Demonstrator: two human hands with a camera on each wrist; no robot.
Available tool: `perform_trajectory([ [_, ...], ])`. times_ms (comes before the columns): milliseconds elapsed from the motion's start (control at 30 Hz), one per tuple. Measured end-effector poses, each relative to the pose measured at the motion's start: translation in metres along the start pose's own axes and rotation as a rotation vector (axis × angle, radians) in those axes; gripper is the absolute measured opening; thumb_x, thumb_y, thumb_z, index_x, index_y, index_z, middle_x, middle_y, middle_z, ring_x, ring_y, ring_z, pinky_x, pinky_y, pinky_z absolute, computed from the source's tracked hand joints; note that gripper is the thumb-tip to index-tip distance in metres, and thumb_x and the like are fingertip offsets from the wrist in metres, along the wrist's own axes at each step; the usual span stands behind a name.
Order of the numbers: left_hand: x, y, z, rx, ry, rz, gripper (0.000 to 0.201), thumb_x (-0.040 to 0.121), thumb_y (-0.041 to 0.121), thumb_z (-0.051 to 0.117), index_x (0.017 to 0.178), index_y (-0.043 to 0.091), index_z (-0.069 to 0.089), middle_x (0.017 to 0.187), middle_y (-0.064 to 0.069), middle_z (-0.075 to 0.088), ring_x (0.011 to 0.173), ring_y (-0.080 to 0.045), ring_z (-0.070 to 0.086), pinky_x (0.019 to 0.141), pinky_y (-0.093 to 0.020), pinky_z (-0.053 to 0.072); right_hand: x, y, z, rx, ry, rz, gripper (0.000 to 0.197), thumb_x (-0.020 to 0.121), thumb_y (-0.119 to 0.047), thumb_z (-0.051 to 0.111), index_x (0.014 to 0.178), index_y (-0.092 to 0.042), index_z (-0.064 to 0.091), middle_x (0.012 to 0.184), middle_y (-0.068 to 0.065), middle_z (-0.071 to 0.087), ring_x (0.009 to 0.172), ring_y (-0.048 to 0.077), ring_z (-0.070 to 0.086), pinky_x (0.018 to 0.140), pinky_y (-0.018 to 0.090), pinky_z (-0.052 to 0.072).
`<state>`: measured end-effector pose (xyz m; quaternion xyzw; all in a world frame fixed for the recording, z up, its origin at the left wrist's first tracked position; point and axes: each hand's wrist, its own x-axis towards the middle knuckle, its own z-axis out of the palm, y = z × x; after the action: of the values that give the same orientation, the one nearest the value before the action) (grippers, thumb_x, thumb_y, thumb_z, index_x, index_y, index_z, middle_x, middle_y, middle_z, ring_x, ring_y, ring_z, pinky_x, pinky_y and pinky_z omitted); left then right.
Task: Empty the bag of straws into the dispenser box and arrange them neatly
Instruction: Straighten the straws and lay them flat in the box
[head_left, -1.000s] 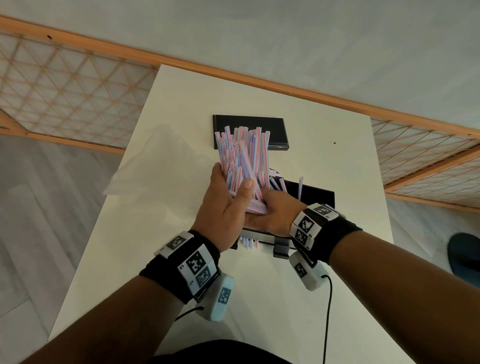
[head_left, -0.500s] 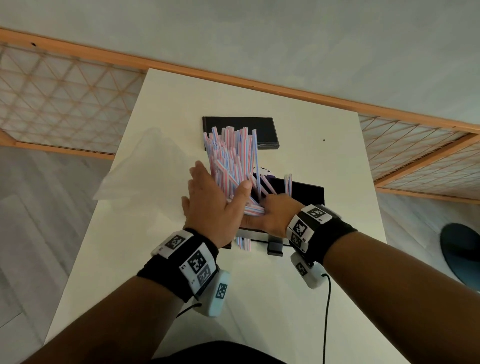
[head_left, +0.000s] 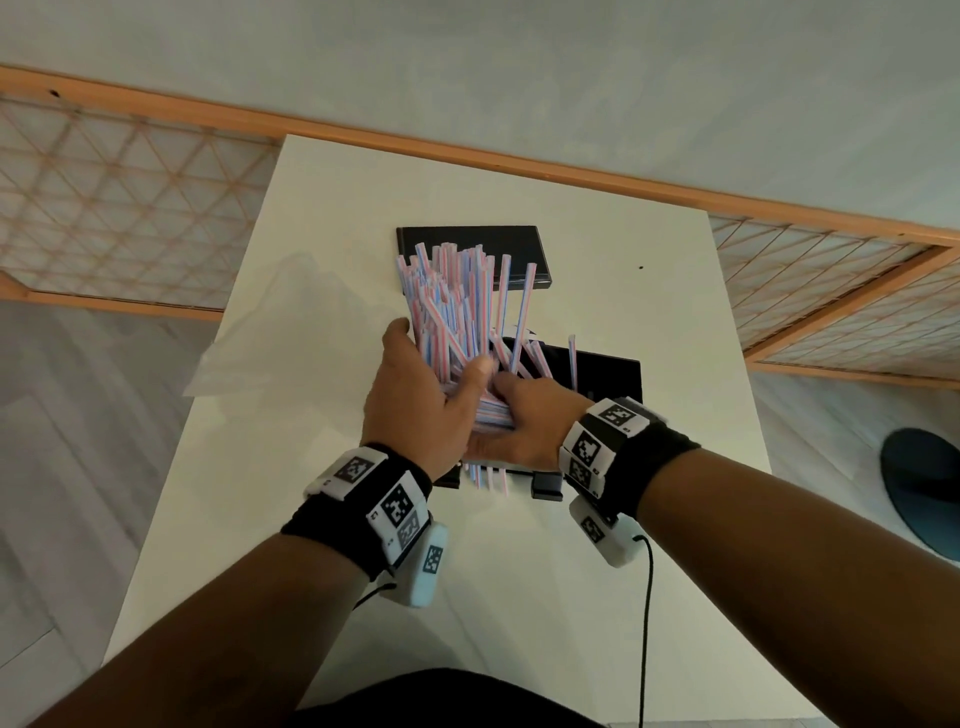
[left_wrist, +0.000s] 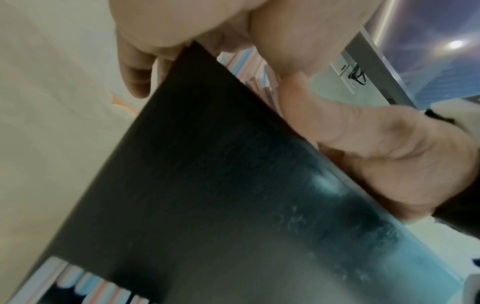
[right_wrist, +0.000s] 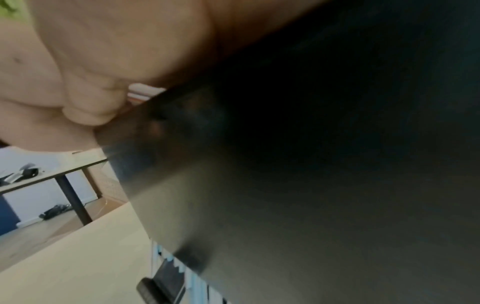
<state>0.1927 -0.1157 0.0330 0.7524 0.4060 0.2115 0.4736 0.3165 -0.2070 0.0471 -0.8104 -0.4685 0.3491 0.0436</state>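
Observation:
A thick bundle of pink, blue and white striped straws (head_left: 457, 301) stands tilted over the open black dispenser box (head_left: 608, 374). My left hand (head_left: 441, 358) grips the bundle from the left, thumb across its front. My right hand (head_left: 511, 415) holds the near ends from the right, thumb on top, fingers hidden beneath. A few straws lean loose to the right inside the box. Straw ends (head_left: 485, 475) show in the box's front slot. The left wrist view shows the box wall (left_wrist: 233, 195), straws (left_wrist: 249, 59) above it and my right hand (left_wrist: 363, 154). The right wrist view is mostly the dark box (right_wrist: 311, 164).
The box's black lid (head_left: 467, 244) lies flat behind the straws. An empty clear plastic bag (head_left: 291, 322) lies at the left edge of the white table (head_left: 519, 597). A black cable (head_left: 647, 597) runs from my right wrist toward me.
Half a second ago my left hand had opened off the bundle; now it grips the straws again. Some straws have fanned out to the right.

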Motion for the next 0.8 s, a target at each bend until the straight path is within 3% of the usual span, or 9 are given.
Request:
perform_trajectory([
  [67,0.001,0.007,0.001,-0.013,0.008,0.020,0.086,0.074,0.075,0.055,0.135,0.018,0.034,0.127,0.000,0.061,0.109,-0.023,0.067,0.090,-0.046,0.057,0.001,-0.002,-0.004,-0.023,-0.005,-0.012,0.067,0.072,-0.074,0.062,0.114,-0.023,0.057,0.095,-0.005,0.065,0.091,0.019,0.064,0.084,0.033,0.052],
  [200,0.001,0.015,0.010,0.100,-0.021,-0.011,0.105,0.067,0.084,0.052,0.143,0.018,0.024,0.139,-0.004,0.057,0.122,-0.032,0.061,0.099,-0.059,0.049,-0.001,-0.011,-0.012,0.072,-0.029,-0.185,0.043,0.081,-0.043,0.075,0.112,-0.015,0.067,0.076,-0.018,0.053,0.076,0.007,0.056,0.077,0.022,0.045],
  [267,0.000,0.013,0.013,0.122,-0.025,-0.015,0.112,0.066,0.082,0.053,0.148,0.014,0.019,0.143,-0.007,0.054,0.125,-0.034,0.059,0.100,-0.059,0.049,-0.002,-0.010,-0.005,0.065,-0.016,-0.205,0.047,0.072,-0.050,0.079,0.106,-0.020,0.068,0.074,-0.018,0.056,0.073,0.007,0.058,0.076,0.022,0.048],
  [333,0.001,0.010,0.013,0.104,-0.009,0.006,0.104,0.071,0.073,0.058,0.146,0.012,0.021,0.142,-0.006,0.054,0.121,-0.033,0.061,0.097,-0.055,0.052,0.000,-0.006,0.000,0.030,0.045,-0.140,0.050,0.065,-0.060,0.078,0.099,-0.027,0.064,0.076,-0.014,0.060,0.076,0.011,0.060,0.076,0.026,0.050],
  [467,0.001,0.008,0.012,0.049,0.025,0.000,0.078,0.078,0.059,0.064,0.133,0.016,0.028,0.131,-0.003,0.061,0.110,-0.030,0.067,0.091,-0.050,0.057,0.004,-0.002,0.006,0.083,0.176,-0.119,0.053,0.067,-0.057,0.077,0.106,-0.024,0.063,0.087,-0.008,0.066,0.081,0.015,0.064,0.073,0.028,0.051],
  [567,0.000,0.007,0.013,0.065,0.022,0.014,0.082,0.075,0.060,0.064,0.136,0.019,0.027,0.131,-0.003,0.061,0.110,-0.029,0.067,0.090,-0.049,0.057,0.003,-0.003,0.010,0.089,0.114,-0.095,0.039,0.073,-0.055,0.074,0.092,-0.027,0.055,0.072,-0.014,0.056,0.067,0.008,0.055,0.068,0.026,0.044],
  [633,0.001,0.006,0.013,0.081,0.017,0.024,0.085,0.074,0.057,0.069,0.137,0.019,0.026,0.131,-0.004,0.060,0.110,-0.030,0.067,0.089,-0.050,0.057,0.001,-0.003,0.008,0.051,0.080,-0.070,0.035,0.076,-0.055,0.074,0.086,-0.029,0.053,0.067,-0.012,0.054,0.067,0.011,0.056,0.068,0.026,0.045],
  [700,0.003,0.005,0.013,0.080,0.024,0.015,0.088,0.074,0.053,0.072,0.139,0.016,0.026,0.132,-0.005,0.058,0.111,-0.030,0.066,0.090,-0.050,0.058,-0.003,-0.002,0.004,0.077,0.110,-0.079,0.038,0.074,-0.055,0.076,0.092,-0.025,0.061,0.078,-0.006,0.063,0.076,0.014,0.061,0.072,0.026,0.048],
  [800,0.004,0.003,0.014,0.100,0.043,-0.007,0.087,0.077,0.046,0.076,0.139,0.009,0.028,0.133,-0.009,0.056,0.113,-0.032,0.065,0.089,-0.051,0.057,-0.005,0.003,0.006,0.139,0.140,-0.102,0.064,0.068,-0.064,0.074,0.117,-0.024,0.062,0.098,-0.006,0.069,0.092,0.014,0.066,0.087,0.028,0.053],
])
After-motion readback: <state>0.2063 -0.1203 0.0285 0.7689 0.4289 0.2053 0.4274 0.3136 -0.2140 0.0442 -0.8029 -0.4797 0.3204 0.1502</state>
